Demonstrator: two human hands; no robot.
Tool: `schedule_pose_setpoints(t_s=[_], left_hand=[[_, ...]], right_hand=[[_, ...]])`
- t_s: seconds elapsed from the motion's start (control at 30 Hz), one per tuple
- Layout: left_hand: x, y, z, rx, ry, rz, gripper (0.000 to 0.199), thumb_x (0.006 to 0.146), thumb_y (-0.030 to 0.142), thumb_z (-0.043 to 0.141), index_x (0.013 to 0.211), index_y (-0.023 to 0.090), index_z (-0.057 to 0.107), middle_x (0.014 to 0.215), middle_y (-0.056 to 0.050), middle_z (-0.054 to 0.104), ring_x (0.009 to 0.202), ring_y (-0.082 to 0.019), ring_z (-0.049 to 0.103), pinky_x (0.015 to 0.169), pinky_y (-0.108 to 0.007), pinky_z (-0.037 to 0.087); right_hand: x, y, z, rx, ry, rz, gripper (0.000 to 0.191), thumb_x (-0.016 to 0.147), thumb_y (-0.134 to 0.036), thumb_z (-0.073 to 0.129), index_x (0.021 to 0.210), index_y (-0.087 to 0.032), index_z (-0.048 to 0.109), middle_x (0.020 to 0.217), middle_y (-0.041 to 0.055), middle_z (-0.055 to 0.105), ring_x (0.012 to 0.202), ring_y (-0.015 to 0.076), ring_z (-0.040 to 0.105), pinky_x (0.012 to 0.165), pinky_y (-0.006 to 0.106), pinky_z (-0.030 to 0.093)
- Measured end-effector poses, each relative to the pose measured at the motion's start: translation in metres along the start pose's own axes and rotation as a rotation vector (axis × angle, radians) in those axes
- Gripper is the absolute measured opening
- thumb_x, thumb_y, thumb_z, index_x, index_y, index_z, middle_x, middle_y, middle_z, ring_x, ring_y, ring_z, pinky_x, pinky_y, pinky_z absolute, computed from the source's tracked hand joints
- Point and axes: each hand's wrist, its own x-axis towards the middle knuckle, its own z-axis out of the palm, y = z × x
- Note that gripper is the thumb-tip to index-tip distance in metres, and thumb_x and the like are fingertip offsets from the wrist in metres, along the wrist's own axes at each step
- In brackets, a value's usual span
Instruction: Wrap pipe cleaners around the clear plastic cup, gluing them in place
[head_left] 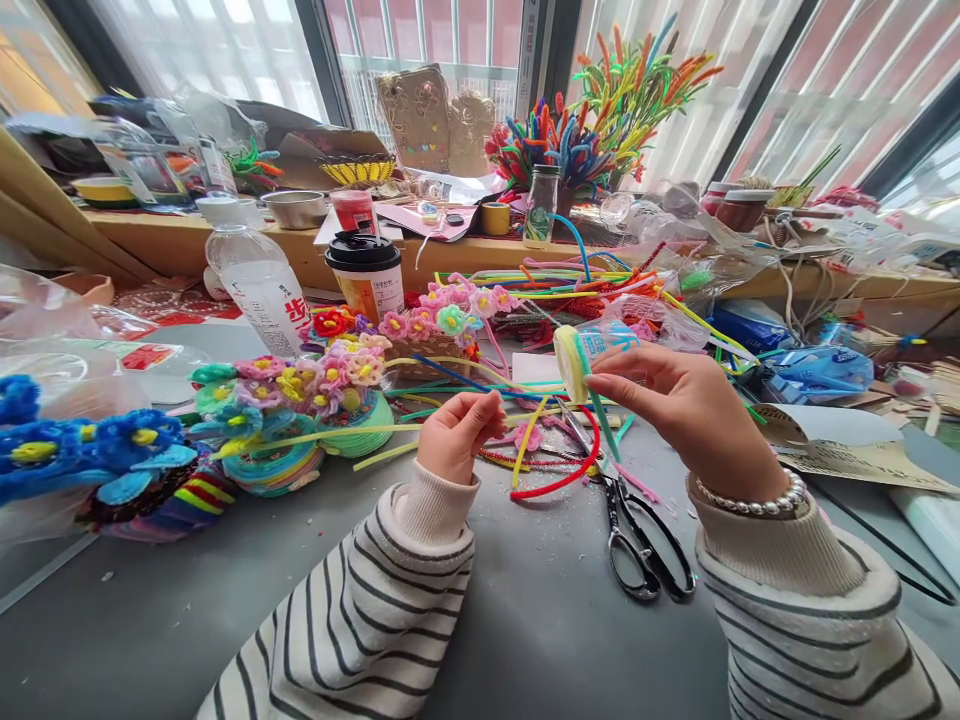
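Note:
My right hand (675,405) is closed around a clear plastic cup (611,337) with blue print, tipped on its side above the table. Pale yellow pipe cleaner (568,365) covers the cup's end facing left. Beside that, a mint green pipe cleaner (600,420) wraps the cup, and its loose tail hangs down. My left hand (459,432) is in a pinch left of the cup, apart from it; what its fingertips hold, if anything, is not visible. Pale yellow pipe cleaners (386,456) run up to or behind this hand. Black-handled scissors (637,540) lie below the cup.
Flower-trimmed pipe cleaner baskets (274,465) stand at left, near a water bottle (255,275) and a lidded paper cup (367,272). Red pipe cleaner (566,488) curves on the table. Loose pipe cleaners and plastic bags (817,370) crowd the back and right. A cluttered ledge (450,255) runs behind.

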Motion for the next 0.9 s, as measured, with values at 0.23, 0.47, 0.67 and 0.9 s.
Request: schedule_pose_setpoints(t_s=[0.23,0.47,0.67,0.9], left_hand=[[0.0006,-0.0024,-0.0001,-0.004,-0.177,0.053,0.043,0.057,0.048,0.068,0.044,0.015,0.044,0.042,0.005,0.043,0.039,-0.004,0.041,0.042,-0.019,0.035],[-0.0025,-0.003,-0.0008,0.18,-0.095,0.121,0.029,0.049,0.039,0.075,0.054,0.015,0.06,0.054,0.001,0.062,0.046,-0.006,0.046,0.047,-0.019,0.037],[-0.0053,-0.0035,0.0,0.266,-0.198,0.087,0.019,0.056,0.033,0.072,0.061,0.016,0.068,0.062,-0.003,0.067,0.054,-0.01,0.055,0.055,-0.022,0.043],[-0.0078,-0.0014,0.0013,0.305,-0.233,0.077,0.026,0.054,0.036,0.073,0.054,0.015,0.058,0.053,0.002,0.061,0.051,-0.008,0.052,0.055,-0.021,0.042]], right_hand=[[-0.0002,0.0002,0.0008,0.008,0.022,0.021,0.021,0.07,-0.038,0.063,0.074,-0.018,0.068,0.082,0.0042,0.068,0.078,0.017,0.061,0.073,0.032,0.047],[-0.0004,0.0012,0.0012,0.016,0.012,0.025,0.022,0.07,-0.039,0.063,0.075,-0.017,0.067,0.082,0.0045,0.067,0.077,0.0167,0.061,0.074,0.032,0.046],[-0.0002,0.0002,0.0004,0.014,0.014,0.021,0.022,0.071,-0.039,0.062,0.074,-0.017,0.067,0.082,0.0048,0.066,0.078,0.0168,0.06,0.075,0.032,0.046],[-0.0006,-0.0032,-0.001,0.019,0.001,-0.011,0.018,0.071,-0.035,0.063,0.073,-0.018,0.067,0.079,0.0032,0.067,0.076,0.0157,0.061,0.073,0.03,0.046]])
